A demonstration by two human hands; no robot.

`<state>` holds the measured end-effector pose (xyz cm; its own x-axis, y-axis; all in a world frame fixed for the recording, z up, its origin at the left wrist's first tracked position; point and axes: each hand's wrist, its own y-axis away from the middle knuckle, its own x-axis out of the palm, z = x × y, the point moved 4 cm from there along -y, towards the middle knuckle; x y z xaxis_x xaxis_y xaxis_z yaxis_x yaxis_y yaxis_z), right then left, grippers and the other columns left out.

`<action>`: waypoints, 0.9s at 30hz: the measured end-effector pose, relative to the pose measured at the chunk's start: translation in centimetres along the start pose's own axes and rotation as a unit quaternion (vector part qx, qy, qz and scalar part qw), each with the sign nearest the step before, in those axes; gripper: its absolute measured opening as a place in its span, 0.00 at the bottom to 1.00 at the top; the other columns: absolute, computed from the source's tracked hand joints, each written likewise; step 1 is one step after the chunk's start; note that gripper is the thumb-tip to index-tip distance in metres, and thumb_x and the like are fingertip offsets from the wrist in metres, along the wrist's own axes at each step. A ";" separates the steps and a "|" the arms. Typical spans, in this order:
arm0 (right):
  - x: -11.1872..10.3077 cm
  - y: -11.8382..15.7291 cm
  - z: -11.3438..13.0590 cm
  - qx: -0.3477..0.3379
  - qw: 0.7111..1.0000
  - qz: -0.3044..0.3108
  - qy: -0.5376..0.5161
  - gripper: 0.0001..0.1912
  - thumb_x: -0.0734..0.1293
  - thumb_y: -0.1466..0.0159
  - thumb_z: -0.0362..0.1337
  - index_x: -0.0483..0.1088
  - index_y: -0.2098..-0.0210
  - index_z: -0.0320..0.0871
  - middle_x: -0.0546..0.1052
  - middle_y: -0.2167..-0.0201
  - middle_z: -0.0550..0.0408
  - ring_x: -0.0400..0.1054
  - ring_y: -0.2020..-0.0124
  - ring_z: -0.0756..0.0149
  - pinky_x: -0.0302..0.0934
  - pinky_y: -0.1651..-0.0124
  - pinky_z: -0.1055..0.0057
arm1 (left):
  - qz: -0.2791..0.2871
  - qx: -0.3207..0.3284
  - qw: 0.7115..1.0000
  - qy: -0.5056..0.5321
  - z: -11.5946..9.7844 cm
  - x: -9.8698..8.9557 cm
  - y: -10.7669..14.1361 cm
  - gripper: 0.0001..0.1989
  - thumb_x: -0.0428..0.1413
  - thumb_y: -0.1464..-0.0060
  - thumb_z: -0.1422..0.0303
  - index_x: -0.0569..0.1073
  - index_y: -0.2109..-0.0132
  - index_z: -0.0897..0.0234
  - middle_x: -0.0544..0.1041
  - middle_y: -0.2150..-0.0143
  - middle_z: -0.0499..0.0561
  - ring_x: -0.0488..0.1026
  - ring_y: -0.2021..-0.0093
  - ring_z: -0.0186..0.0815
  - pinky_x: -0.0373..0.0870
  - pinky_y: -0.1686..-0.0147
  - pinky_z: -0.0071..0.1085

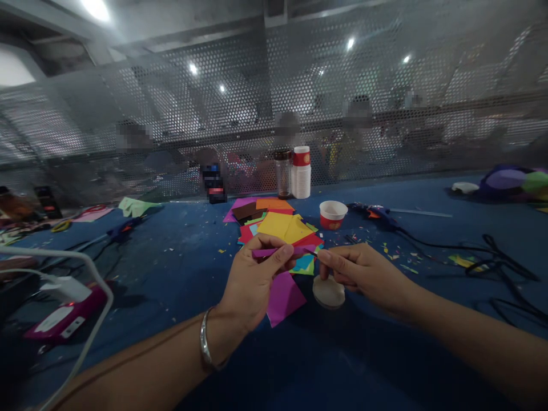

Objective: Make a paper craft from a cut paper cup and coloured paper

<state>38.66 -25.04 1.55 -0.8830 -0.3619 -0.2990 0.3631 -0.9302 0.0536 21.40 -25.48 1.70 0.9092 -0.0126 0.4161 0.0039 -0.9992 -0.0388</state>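
My left hand (250, 288) pinches a narrow folded piece of purple paper (262, 253) between thumb and fingers, above the table. At the paper's right end, my right hand (363, 271) is closed on a thin dark stick-like thing (313, 253), whose tip meets or nearly meets the paper. Its exact kind is too small to make out. Under my right fingers lies a pale round disc (329, 295). A flat purple paper square (286, 301) rests below my left hand. Beyond both hands spreads a pile of coloured paper squares (278, 225), partly hidden by my left hand.
Behind the pile stand a red-and-white paper cup (333, 218), stacked cups (301, 180) and a clear bottle (283, 178). Glue guns lie right (379, 216) and left (126, 229). A magenta power strip (64, 315) and white cable (101, 275) occupy the left. Paper scraps litter the blue table.
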 end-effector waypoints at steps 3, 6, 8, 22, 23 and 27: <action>0.0 0.0 -0.1 0.001 1.000 0.006 0.013 0.30 0.63 0.41 0.64 0.70 0.77 0.42 0.50 0.85 0.66 0.41 0.82 0.74 0.38 0.78 0.71 | -0.005 0.003 1.000 -0.016 0.0 -0.2 -0.1 0.14 0.70 0.60 0.68 0.73 0.69 0.65 0.77 0.74 0.46 0.74 0.72 0.29 0.70 0.70 0.24; 0.0 0.1 0.0 -0.004 1.000 0.007 0.027 0.30 0.61 0.41 0.65 0.70 0.77 0.43 0.49 0.86 0.67 0.41 0.82 0.74 0.38 0.78 0.72 | -0.006 0.010 1.000 -0.025 -0.2 -0.4 -0.2 0.15 0.71 0.61 0.68 0.73 0.69 0.65 0.75 0.75 0.44 0.71 0.74 0.27 0.68 0.72 0.23; 0.0 0.1 0.1 -0.014 0.999 0.005 0.032 0.30 0.61 0.41 0.65 0.70 0.78 0.43 0.49 0.86 0.67 0.42 0.82 0.73 0.39 0.78 0.72 | 0.005 0.016 0.999 -0.030 -0.2 -0.4 -0.3 0.14 0.70 0.60 0.68 0.73 0.69 0.65 0.76 0.75 0.44 0.71 0.74 0.26 0.68 0.72 0.23; 0.1 0.0 0.3 -0.028 0.997 0.021 0.072 0.30 0.60 0.39 0.63 0.71 0.78 0.43 0.53 0.85 0.64 0.44 0.82 0.73 0.41 0.78 0.71 | 0.044 0.057 0.992 -0.104 -0.9 -0.9 -1.2 0.18 0.69 0.57 0.68 0.70 0.62 0.64 0.76 0.71 0.44 0.74 0.71 0.29 0.68 0.69 0.25; 0.1 0.0 0.4 -0.031 0.996 0.020 0.079 0.30 0.60 0.38 0.63 0.71 0.78 0.43 0.55 0.85 0.64 0.45 0.81 0.73 0.41 0.78 0.71 | 0.048 0.062 0.991 -0.109 -1.0 -0.8 -1.2 0.17 0.69 0.57 0.68 0.70 0.62 0.64 0.76 0.72 0.44 0.75 0.71 0.29 0.68 0.69 0.26; 0.0 0.1 0.6 -0.036 0.995 0.014 0.097 0.30 0.60 0.39 0.63 0.71 0.78 0.43 0.56 0.84 0.63 0.47 0.81 0.72 0.43 0.78 0.71 | 0.058 0.077 0.986 -0.136 -1.2 -0.8 -1.2 0.16 0.68 0.56 0.69 0.70 0.63 0.64 0.76 0.72 0.44 0.76 0.70 0.30 0.69 0.68 0.25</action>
<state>38.49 -25.17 2.09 -0.8008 -0.3625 -0.4767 0.4135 -0.9105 -0.0023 20.19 -24.27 2.52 0.9851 -0.0961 0.1425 -0.0635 -0.9738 -0.2182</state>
